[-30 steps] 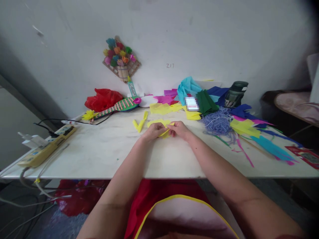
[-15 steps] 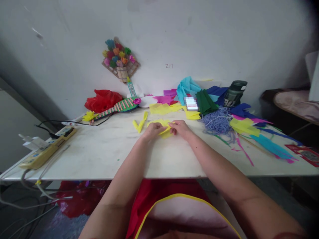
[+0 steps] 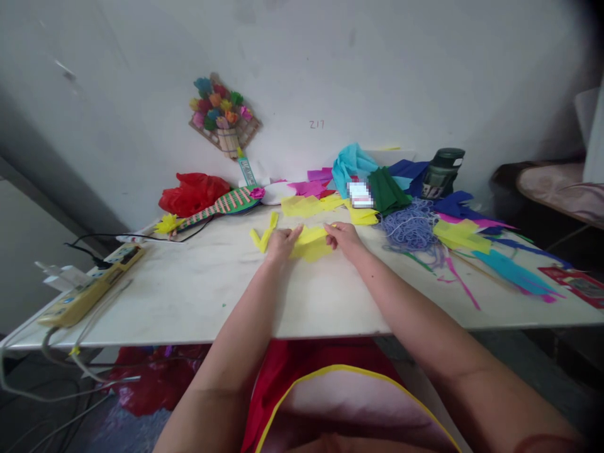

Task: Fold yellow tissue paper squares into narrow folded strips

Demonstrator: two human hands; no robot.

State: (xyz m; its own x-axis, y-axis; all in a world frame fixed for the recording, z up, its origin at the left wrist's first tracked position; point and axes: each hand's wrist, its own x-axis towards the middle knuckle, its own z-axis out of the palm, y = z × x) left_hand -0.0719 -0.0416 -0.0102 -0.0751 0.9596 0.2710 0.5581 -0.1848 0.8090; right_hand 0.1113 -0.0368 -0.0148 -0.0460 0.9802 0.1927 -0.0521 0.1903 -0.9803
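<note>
Between my two hands a piece of yellow crepe paper (image 3: 310,243) is stretched out just over the white table. My left hand (image 3: 283,242) is closed on its left edge, thumb pointing up and to the right. On the other side my right hand (image 3: 343,238) pinches the right edge between thumb and curled fingers. Just left of my left hand lie folded yellow paper strips (image 3: 262,238) in a V shape. Flat yellow sheets (image 3: 302,206) rest behind my hands.
At the right are a tangle of purple yarn (image 3: 409,226), green crepe paper (image 3: 387,190), blue paper strips (image 3: 514,272) and a dark bottle (image 3: 442,173). A decorated lute-shaped craft (image 3: 226,204), red bag (image 3: 192,194) and power strip (image 3: 89,289) occupy the left.
My hands have moved apart, the left one shifting leftward, so more of the yellow crepe paper shows between them. The camera view has shifted slightly.
</note>
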